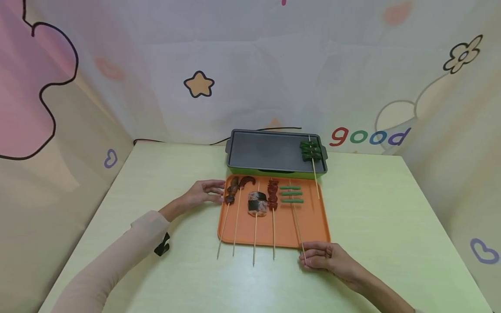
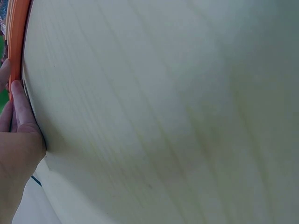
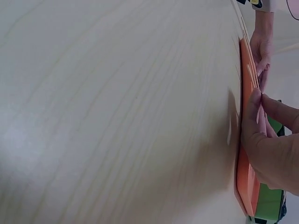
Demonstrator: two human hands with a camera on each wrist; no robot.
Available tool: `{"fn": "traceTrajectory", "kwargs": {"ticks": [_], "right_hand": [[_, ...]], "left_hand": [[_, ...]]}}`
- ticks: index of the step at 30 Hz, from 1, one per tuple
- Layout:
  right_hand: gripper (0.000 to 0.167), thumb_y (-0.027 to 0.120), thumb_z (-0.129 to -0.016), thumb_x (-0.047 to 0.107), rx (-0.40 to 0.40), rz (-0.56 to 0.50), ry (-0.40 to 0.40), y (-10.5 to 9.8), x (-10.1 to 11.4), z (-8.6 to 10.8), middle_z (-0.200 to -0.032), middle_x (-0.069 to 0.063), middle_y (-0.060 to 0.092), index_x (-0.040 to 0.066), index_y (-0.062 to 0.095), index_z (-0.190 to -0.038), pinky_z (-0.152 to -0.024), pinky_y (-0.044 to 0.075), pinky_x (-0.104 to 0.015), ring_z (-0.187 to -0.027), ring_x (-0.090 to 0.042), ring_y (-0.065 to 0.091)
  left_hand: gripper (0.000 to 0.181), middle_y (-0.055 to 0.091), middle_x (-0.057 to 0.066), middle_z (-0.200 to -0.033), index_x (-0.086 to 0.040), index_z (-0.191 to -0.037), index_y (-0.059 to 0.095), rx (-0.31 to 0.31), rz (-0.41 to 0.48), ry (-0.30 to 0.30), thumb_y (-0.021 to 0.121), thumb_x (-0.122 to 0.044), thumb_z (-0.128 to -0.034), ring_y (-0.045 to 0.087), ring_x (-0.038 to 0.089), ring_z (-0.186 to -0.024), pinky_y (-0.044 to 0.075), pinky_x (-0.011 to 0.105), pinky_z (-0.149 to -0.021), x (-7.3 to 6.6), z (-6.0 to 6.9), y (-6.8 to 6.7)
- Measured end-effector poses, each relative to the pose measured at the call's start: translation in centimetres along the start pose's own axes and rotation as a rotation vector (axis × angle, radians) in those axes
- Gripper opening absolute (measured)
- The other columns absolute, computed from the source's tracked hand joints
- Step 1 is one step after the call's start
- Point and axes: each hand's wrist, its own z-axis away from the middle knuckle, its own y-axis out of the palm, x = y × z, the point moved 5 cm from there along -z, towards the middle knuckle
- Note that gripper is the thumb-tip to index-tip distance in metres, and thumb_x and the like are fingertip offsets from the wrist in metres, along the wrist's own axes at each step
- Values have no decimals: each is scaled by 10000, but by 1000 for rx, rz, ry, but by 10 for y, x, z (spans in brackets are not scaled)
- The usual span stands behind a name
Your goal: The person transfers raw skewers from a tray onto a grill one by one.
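In the head view, my right hand [image 1: 322,257] pinches the lower end of a skewer of green bean-like sticks [image 1: 292,194] near the front right of an orange tray [image 1: 313,228]. My left hand [image 1: 204,192] touches the tray's left rim with its fingers extended. From left to right on the tray lie a skewer of brown pieces [image 1: 232,190], a skewer with a curled reddish piece [image 1: 246,180], a skewer with a black-banded pale piece [image 1: 257,204] and a skewer of dark red chunks [image 1: 272,194]. The right wrist view shows thumb and finger [image 3: 271,135] meeting at the stick.
Behind the tray stands a green-based griddle [image 1: 262,150] with a grey plate. A skewer of folded green leaves [image 1: 311,151] lies at its right end, the stick reaching over the tray. A black cable [image 1: 219,141] runs along the back. Printed curtains [image 1: 250,87] surround the table.
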Motion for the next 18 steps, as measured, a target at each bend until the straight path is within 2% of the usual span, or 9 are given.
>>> {"fn": "traceTrajectory", "kwargs": {"ticks": [9, 18], "right_hand": [[628, 663, -987, 82, 29, 41, -28, 6, 1, 1, -1234, -141, 732, -203, 361, -1458, -941, 581, -271, -1070, -137, 734], [621, 656, -987, 64, 54, 72, -66, 10, 12, 3, -1202, -110, 744, -209, 357, -1459, -934, 585, -279, -1057, -118, 732]], "left_hand": [[648, 539, 259, -1478, 16, -1515, 451, 12, 3, 11, 715, -6, -923, 630, 181, -1193, 541, 187, -928, 2, 5, -3], [651, 521, 242, -1501, -6, -1518, 459, 16, 5, 10, 727, -36, -926, 632, 189, -1199, 544, 212, -946, 3, 0, -1]]}}
